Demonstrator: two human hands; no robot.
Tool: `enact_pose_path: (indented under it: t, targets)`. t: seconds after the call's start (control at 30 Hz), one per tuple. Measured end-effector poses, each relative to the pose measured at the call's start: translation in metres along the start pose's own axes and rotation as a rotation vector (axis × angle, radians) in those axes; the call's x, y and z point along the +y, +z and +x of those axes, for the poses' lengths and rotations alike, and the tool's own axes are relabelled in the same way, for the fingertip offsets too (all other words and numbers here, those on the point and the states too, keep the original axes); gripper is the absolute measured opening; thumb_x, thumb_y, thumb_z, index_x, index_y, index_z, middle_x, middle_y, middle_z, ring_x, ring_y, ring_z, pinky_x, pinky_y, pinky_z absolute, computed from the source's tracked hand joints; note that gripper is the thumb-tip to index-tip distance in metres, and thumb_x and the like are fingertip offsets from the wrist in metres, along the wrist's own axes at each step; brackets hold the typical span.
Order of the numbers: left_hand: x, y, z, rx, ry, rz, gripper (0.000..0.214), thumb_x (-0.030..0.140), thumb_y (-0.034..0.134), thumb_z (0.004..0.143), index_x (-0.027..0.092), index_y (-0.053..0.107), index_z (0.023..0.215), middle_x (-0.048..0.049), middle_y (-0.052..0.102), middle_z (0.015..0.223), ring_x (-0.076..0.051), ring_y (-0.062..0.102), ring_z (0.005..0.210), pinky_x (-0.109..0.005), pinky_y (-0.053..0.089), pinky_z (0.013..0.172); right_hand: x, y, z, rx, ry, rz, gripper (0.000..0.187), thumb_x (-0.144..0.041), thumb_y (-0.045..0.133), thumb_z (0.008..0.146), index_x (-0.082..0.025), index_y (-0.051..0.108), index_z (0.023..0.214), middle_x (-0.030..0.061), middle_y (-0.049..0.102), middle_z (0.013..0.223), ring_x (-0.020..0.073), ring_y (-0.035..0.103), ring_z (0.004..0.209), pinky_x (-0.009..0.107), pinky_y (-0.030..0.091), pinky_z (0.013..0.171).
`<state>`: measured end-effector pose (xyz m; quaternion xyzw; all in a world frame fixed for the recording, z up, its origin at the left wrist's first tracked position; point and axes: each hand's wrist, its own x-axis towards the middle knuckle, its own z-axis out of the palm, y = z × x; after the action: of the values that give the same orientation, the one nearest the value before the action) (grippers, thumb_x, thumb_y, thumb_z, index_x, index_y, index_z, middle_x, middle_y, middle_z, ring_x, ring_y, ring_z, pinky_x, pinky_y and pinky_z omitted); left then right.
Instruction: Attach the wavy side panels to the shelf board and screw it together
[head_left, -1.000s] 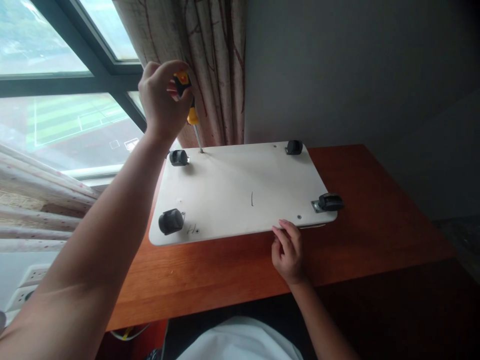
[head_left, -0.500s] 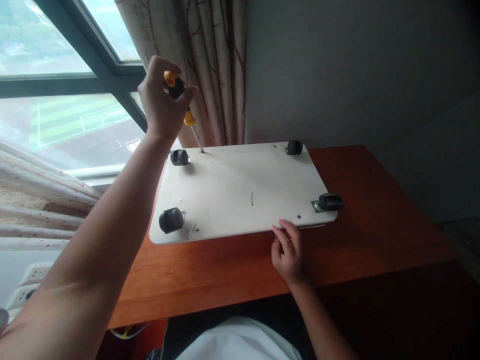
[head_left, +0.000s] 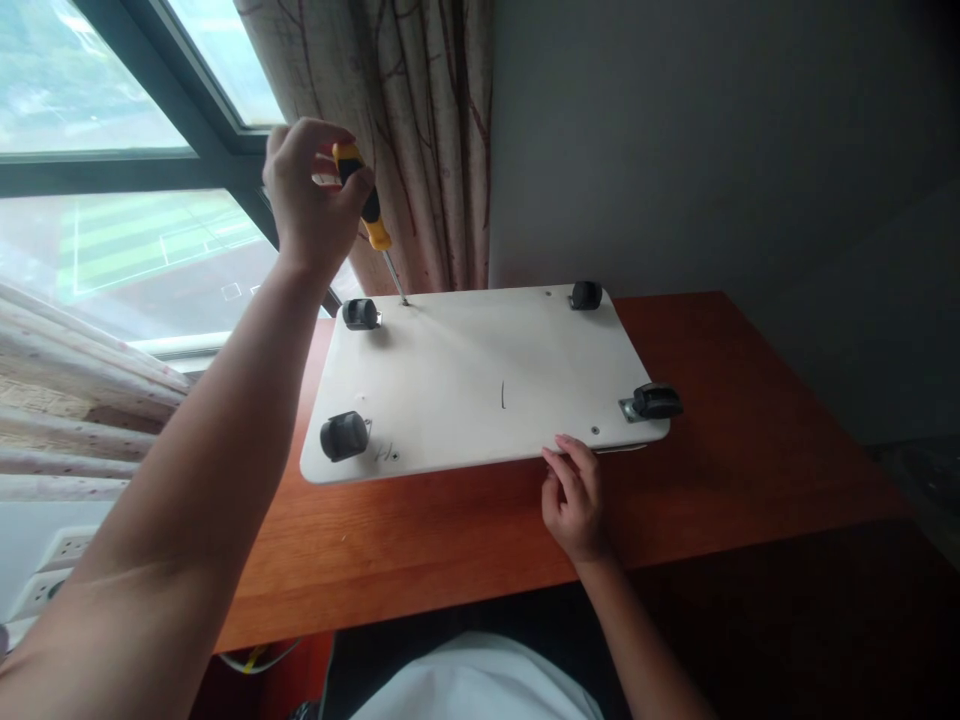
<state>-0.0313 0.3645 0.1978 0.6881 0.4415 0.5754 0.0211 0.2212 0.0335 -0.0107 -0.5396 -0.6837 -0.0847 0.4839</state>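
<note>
My left hand is up by the curtain, its thumb and fingertips around the yellow and black handle of a screwdriver. The shaft slants down, its tip on a screw near the far left edge of a white board. Black caster wheels sit at the board's corners: far left, near left, far right and near right. With fingertips on top of the board's near edge, my right hand grips it; the thumb side is partly hidden.
The board lies on a reddish-brown wooden table. A patterned curtain and a window are at the back left, a grey wall behind. Wall sockets and a cable are at lower left.
My left hand has shifted slightly left and its fingers have loosened and turned around the screwdriver handle, showing more of it. The screwdriver tip stays on the screw; my right hand stays at the edge.
</note>
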Motion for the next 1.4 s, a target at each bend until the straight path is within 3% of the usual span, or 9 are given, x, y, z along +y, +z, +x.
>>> enact_pose_path:
  t: [0.17, 0.27, 0.4, 0.67, 0.77, 0.93, 1.1, 1.23, 1.4]
  targets:
    - [-0.005, 0.003, 0.005, -0.114, 0.026, -0.047, 0.036, 0.014, 0.068, 0.074, 0.035, 0.072, 0.104, 0.0027, 0.071, 0.103, -0.018, 0.066, 0.084, -0.037, 0.059, 0.078, 0.001, 0.000, -0.001, -0.016, 0.015, 0.028, 0.064, 0.004, 0.048, 0.085, -0.025, 0.052, 0.141, 0.0127, 0.057, 0.129, 0.0255, 0.059, 0.125, 0.049, 0.060, 0.097]
    - [-0.006, 0.005, 0.003, -0.054, 0.051, 0.018, 0.031, 0.017, 0.073, 0.075, 0.031, 0.067, 0.102, 0.0011, 0.068, 0.103, -0.019, 0.063, 0.089, -0.037, 0.056, 0.079, 0.000, -0.001, -0.001, -0.007, 0.015, 0.036, 0.064, 0.004, 0.048, 0.086, -0.026, 0.052, 0.142, 0.0123, 0.057, 0.131, 0.0249, 0.059, 0.125, 0.048, 0.059, 0.098]
    - [-0.003, 0.001, 0.002, 0.042, 0.017, 0.113, 0.036, 0.025, 0.088, 0.063, 0.025, 0.066, 0.091, -0.0027, 0.065, 0.099, -0.021, 0.061, 0.086, -0.038, 0.054, 0.075, 0.000, 0.000, 0.000, -0.002, 0.023, 0.057, 0.063, 0.004, 0.049, 0.086, -0.026, 0.053, 0.141, 0.0116, 0.057, 0.131, 0.0242, 0.059, 0.125, 0.045, 0.059, 0.098]
    - [-0.011, 0.001, -0.003, -0.052, 0.072, -0.040, 0.028, 0.013, 0.063, 0.081, 0.030, 0.066, 0.103, 0.0014, 0.071, 0.096, -0.016, 0.067, 0.087, -0.031, 0.054, 0.076, 0.001, 0.001, -0.003, 0.000, 0.023, 0.062, 0.064, 0.005, 0.049, 0.085, -0.027, 0.053, 0.141, 0.0120, 0.056, 0.131, 0.0250, 0.058, 0.125, 0.046, 0.060, 0.097]
    - [-0.013, 0.002, -0.004, -0.048, 0.055, -0.021, 0.026, 0.021, 0.073, 0.080, 0.028, 0.066, 0.104, 0.0004, 0.069, 0.094, -0.017, 0.065, 0.086, -0.031, 0.054, 0.076, 0.002, 0.001, -0.003, -0.003, 0.022, 0.053, 0.063, 0.004, 0.048, 0.086, -0.027, 0.053, 0.141, 0.0122, 0.057, 0.131, 0.0254, 0.058, 0.125, 0.048, 0.060, 0.096]
    - [-0.009, 0.001, -0.001, 0.119, -0.039, 0.047, 0.025, 0.026, 0.088, 0.067, 0.024, 0.074, 0.087, -0.0045, 0.062, 0.101, -0.020, 0.061, 0.087, -0.034, 0.054, 0.072, 0.001, 0.001, -0.001, -0.003, 0.016, 0.040, 0.063, 0.004, 0.048, 0.086, -0.026, 0.053, 0.141, 0.0126, 0.057, 0.131, 0.0256, 0.058, 0.125, 0.048, 0.061, 0.097]
    - [-0.009, 0.004, -0.007, 0.089, -0.006, -0.013, 0.033, 0.017, 0.074, 0.078, 0.025, 0.071, 0.109, -0.0020, 0.068, 0.102, -0.015, 0.063, 0.080, -0.031, 0.054, 0.074, 0.001, 0.001, -0.002, 0.002, 0.010, 0.031, 0.062, 0.003, 0.048, 0.086, -0.026, 0.053, 0.141, 0.0126, 0.057, 0.131, 0.0256, 0.059, 0.125, 0.048, 0.060, 0.097]
    - [-0.013, 0.004, -0.008, 0.040, 0.048, -0.031, 0.022, 0.017, 0.069, 0.084, 0.026, 0.071, 0.104, -0.0004, 0.072, 0.100, -0.016, 0.065, 0.088, -0.029, 0.055, 0.076, 0.002, 0.001, -0.004, 0.003, 0.022, 0.033, 0.061, 0.002, 0.049, 0.086, -0.026, 0.054, 0.140, 0.0125, 0.057, 0.131, 0.0257, 0.059, 0.125, 0.048, 0.060, 0.098]
    - [-0.015, 0.004, -0.001, 0.059, -0.007, 0.020, 0.042, 0.034, 0.090, 0.065, 0.026, 0.075, 0.103, -0.0050, 0.066, 0.107, -0.017, 0.063, 0.080, -0.030, 0.055, 0.066, 0.002, 0.001, -0.004, 0.010, 0.016, 0.026, 0.059, 0.001, 0.048, 0.087, -0.026, 0.055, 0.139, 0.0128, 0.057, 0.131, 0.0258, 0.060, 0.124, 0.048, 0.061, 0.095]
